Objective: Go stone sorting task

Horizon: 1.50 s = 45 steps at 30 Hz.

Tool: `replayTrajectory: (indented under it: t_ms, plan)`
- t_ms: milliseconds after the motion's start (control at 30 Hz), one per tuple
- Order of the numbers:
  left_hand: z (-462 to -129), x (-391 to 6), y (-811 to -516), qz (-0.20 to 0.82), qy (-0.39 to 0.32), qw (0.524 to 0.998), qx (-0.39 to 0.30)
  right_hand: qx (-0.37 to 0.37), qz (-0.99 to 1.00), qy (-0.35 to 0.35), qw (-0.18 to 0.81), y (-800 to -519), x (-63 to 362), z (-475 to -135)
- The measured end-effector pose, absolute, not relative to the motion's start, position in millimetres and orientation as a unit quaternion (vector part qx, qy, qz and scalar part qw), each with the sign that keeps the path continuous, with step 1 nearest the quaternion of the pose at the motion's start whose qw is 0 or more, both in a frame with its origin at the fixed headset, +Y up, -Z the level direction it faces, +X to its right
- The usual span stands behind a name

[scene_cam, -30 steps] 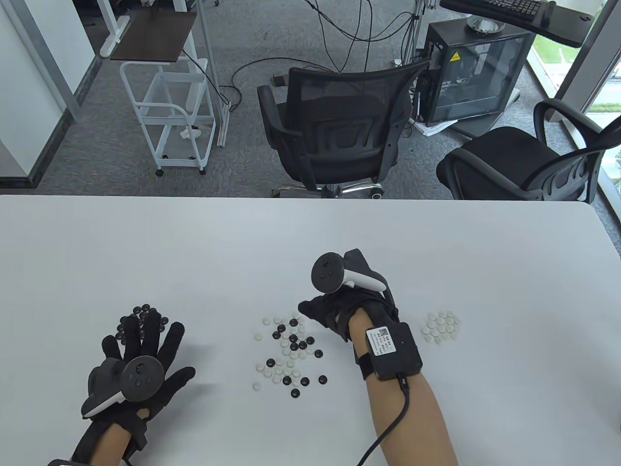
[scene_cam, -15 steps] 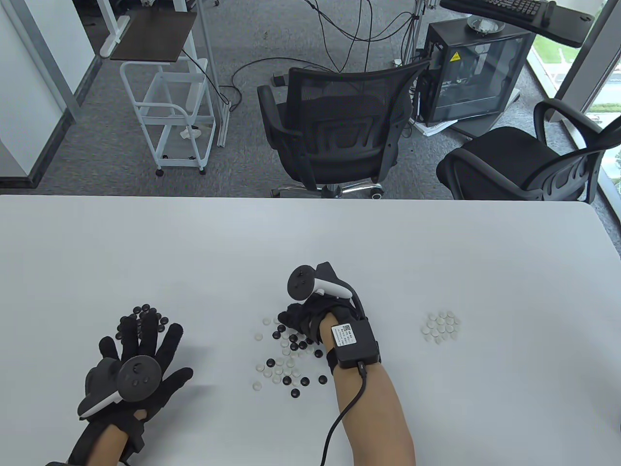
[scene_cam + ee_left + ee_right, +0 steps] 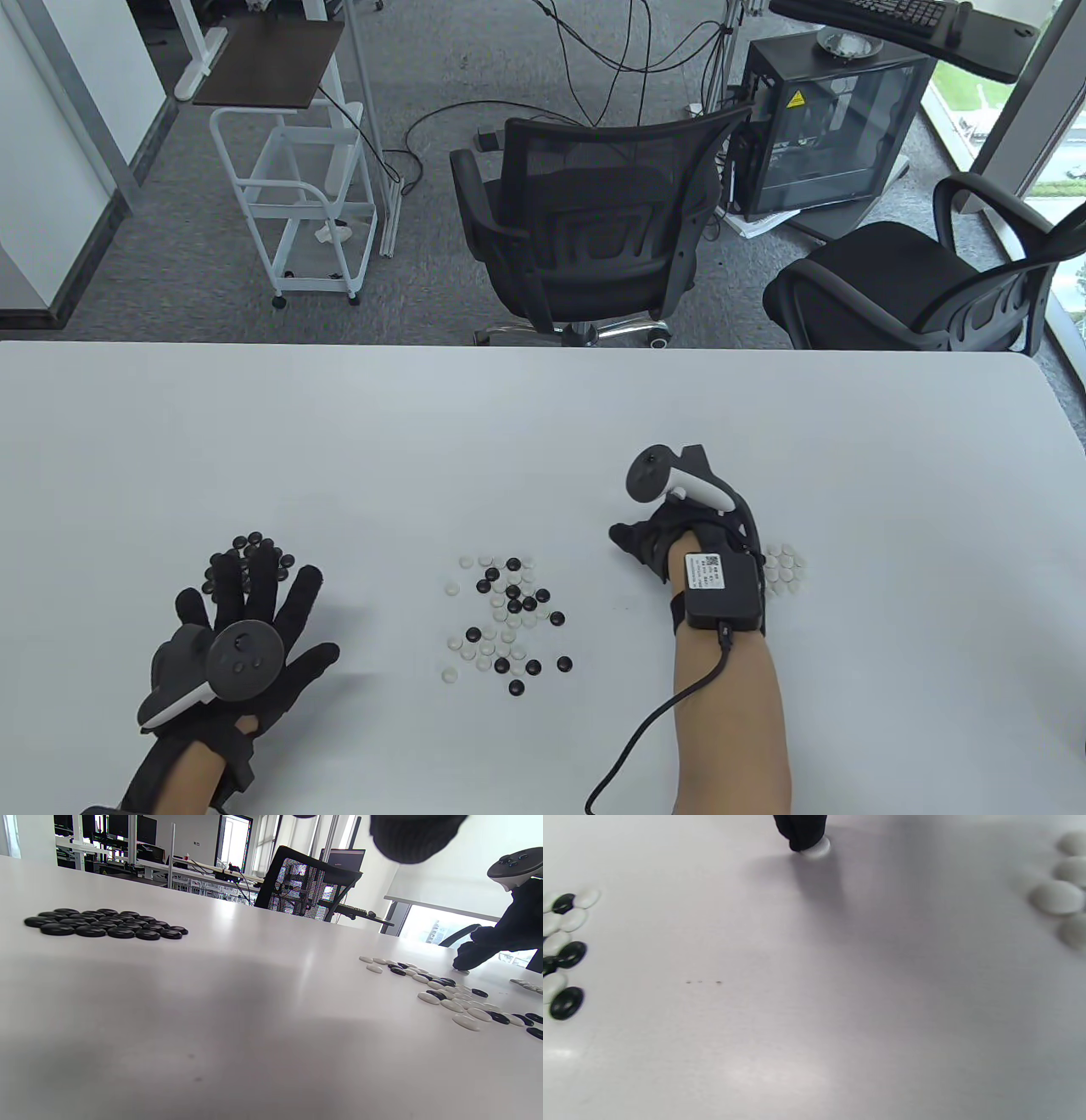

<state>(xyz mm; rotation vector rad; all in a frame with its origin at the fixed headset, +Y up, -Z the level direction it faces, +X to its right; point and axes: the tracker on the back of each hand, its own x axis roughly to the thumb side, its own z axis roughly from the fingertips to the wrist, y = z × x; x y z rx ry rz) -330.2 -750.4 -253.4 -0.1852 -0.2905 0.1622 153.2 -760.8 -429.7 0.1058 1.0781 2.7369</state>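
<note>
A mixed heap of black and white stones [image 3: 506, 615] lies at the table's front middle. A group of black stones [image 3: 252, 544] lies at the left, and my left hand [image 3: 254, 586] rests flat with spread fingers, partly over it. A group of white stones [image 3: 785, 570] lies at the right. My right hand [image 3: 635, 543] is between the heap and the white group, fingers curled down. In the right wrist view one fingertip [image 3: 802, 832] presses a single white stone [image 3: 816, 849] against the table, with the white group [image 3: 1056, 895] to the right and the heap [image 3: 564, 950] to the left.
The white table [image 3: 543, 424] stretches far beyond the stones. Two black office chairs [image 3: 585, 229] and a white cart [image 3: 305, 204] stand on the floor behind its far edge. A cable [image 3: 653, 722] runs from my right wrist box toward the front edge.
My right hand reached left into the mixed heap, then moved right toward the white group with a white stone under a fingertip. My left hand has stayed put.
</note>
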Motion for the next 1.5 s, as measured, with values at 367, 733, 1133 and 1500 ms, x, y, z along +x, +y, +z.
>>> replayTrajectory:
  t_ms: [367, 733, 1133, 1500]
  plan:
    - [-254.4, -327.5, -752.3, 0.074, -0.142, 0.982, -0.101, -0.024, 0.933, 0.346, 0.098, -763.2, 215.2, -416.8]
    - [-255.0, -326.3, -753.2, 0.073, -0.137, 0.982, -0.107, -0.061, 0.928, 0.356, 0.090, -759.6, 228.9, -414.5]
    - [-256.2, -324.1, -752.7, 0.072, -0.141, 0.982, -0.106, 0.096, 0.926, 0.338, 0.141, -722.8, 145.7, -423.6]
    - [-255.1, -324.9, -750.8, 0.074, -0.141, 0.982, -0.102, 0.268, 0.887, 0.354, 0.129, -739.9, 24.5, -411.6]
